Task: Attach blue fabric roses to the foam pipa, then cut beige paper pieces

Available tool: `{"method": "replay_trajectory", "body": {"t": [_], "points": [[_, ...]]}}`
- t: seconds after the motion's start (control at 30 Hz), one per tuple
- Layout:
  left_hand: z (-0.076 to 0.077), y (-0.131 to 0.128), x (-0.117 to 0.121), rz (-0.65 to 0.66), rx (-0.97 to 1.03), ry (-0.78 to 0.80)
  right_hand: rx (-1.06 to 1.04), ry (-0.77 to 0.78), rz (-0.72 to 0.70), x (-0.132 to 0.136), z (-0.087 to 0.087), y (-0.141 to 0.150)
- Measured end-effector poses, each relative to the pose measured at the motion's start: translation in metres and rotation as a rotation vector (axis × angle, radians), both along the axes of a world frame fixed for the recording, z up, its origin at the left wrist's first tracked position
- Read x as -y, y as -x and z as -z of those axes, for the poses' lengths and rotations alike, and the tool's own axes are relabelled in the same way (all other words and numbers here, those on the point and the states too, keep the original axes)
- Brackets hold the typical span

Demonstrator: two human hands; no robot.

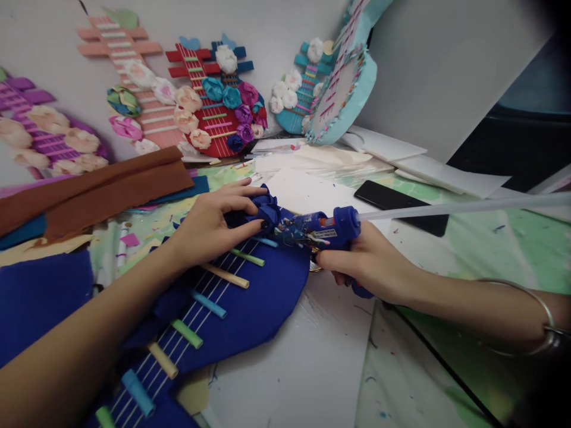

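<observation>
My right hand (363,255) is wrapped round a blue glue gun (328,229), with a long pale glue stick (446,208) running out of its back end to the right. The gun's front points left at a dark blue paper flower (267,208), and its tip is hidden. My left hand (223,217) holds that flower between thumb and fingers, at the far end of a blue paper guitar (272,297). White strings and small rolled paper bars in green, tan and light blue (209,303) cross the guitar. Part of it lies under my left arm.
Several decorated paper guitars (209,113) lean against the wall behind. Brown crepe paper (116,190) and a blue sheet (40,303) lie at the left. A black phone (401,205) rests at the right on white paper, near stacked white sheets (428,163).
</observation>
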State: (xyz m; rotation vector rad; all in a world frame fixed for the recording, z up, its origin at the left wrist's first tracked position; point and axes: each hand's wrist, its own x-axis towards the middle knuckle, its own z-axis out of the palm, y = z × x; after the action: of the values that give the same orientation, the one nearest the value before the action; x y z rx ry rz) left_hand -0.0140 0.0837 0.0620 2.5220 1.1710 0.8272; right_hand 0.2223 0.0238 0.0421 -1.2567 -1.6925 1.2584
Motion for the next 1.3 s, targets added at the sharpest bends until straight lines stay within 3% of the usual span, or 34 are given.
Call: {"method": "replay_trajectory", "body": {"t": [0.2,0.37,0.97,1.3], "points": [[0.001,0.000,-0.001,0.007,0.004,-0.021,0.002,-0.180,0.002,0.000,0.005,0.002],[0.002,0.000,-0.001,0.009,-0.008,-0.024,0.013,-0.235,0.008,-0.001,0.007,0.003],[0.005,0.001,-0.004,0.050,-0.040,-0.079,-0.036,-0.164,-0.001,0.000,0.003,-0.004],[-0.006,-0.003,0.005,0.133,-0.276,-0.165,-0.069,0.020,0.085,0.000,0.003,-0.011]]}}
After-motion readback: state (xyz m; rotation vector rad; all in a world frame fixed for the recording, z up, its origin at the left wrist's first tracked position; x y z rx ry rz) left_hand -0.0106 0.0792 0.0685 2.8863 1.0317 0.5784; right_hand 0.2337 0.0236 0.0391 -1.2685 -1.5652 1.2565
